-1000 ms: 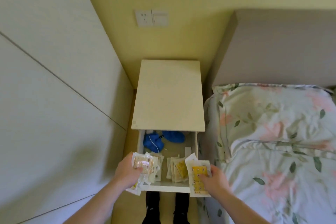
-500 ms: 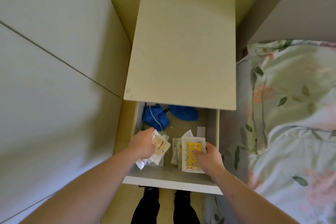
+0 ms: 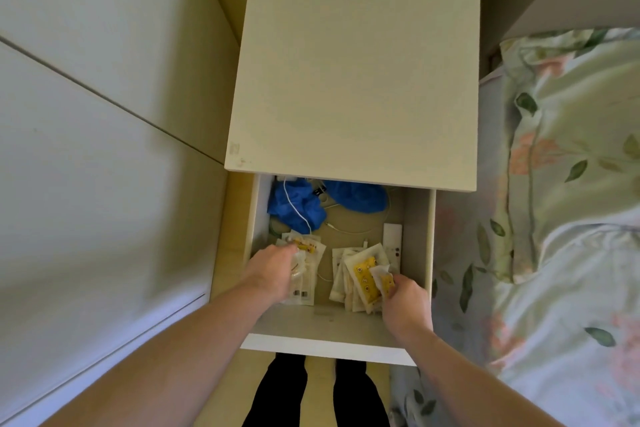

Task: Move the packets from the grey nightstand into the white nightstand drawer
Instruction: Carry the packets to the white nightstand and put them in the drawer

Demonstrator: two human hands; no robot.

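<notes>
The white nightstand's pulled-out drawer (image 3: 419, 239) holds two heaps of flat, pale plastic packets with yellow printed inserts, and both hands reach down into it. The left hand (image 3: 273, 270) lies over the left heap of packets (image 3: 308, 267), fingers curled round a few clear wrappers at its top; those packets lie with their long sides running from the drawer's front towards its back, though the palm covers most of them and the exact grip is hard to make out. The right hand (image 3: 403, 300) pinches a small crumpled packet (image 3: 382, 279) between thumb and fingers, held just above the right heap of packets (image 3: 360, 276), whose long axes also run front to back, tilted slightly and fanned over one another. Behind the heaps sits a crumpled blue cloth-like bundle (image 3: 298, 206) crossed by a thin white cable (image 3: 298, 211), partly hidden beneath the cream nightstand top (image 3: 356, 62). A slim white rectangular remote-like object (image 3: 393, 243) lies along the drawer's right wall. A floral pillow and bedding (image 3: 568, 149) lie to the right, cut off by the frame edge, and dark trouser legs (image 3: 284, 388) show below the drawer front
</notes>
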